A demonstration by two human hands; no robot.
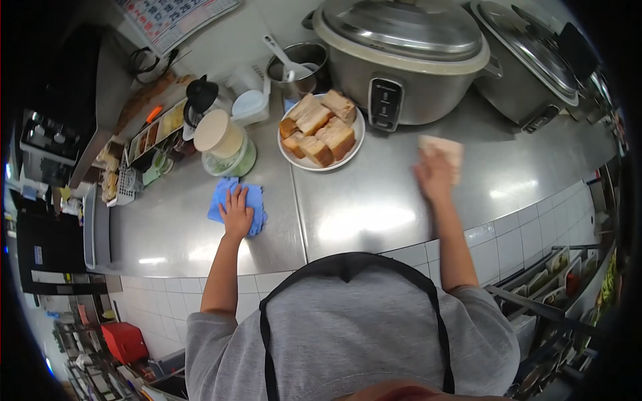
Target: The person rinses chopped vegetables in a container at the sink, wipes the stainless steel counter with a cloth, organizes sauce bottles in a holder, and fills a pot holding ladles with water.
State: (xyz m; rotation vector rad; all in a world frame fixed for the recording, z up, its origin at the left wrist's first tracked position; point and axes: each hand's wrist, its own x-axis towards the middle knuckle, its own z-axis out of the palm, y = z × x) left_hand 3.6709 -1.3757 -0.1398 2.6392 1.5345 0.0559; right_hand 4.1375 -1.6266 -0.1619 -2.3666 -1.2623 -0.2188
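Note:
My left hand (pixel 237 212) rests with fingers spread on a crumpled blue cloth (pixel 219 195), on the left part of the steel counter (pixel 361 194). Over to the right, my right hand (pixel 435 175) presses on a folded pale cloth (pixel 449 148), its fingers bent over the near side and slightly blurred. The cloth lies on the counter in front of the rice cookers. Between and beyond my hands, a white plate (pixel 324 167) bears several thick browned slabs (pixel 314 127) that look like pork belly.
A large rice cooker (pixel 428 87) and a second cooker (pixel 528 67) stand at the back. Left of the plate are a metal pot (pixel 299 83) with a white ladle, a lidded tub (pixel 231 160) and condiment trays (pixel 157 130). The counter's front edge runs close to my body.

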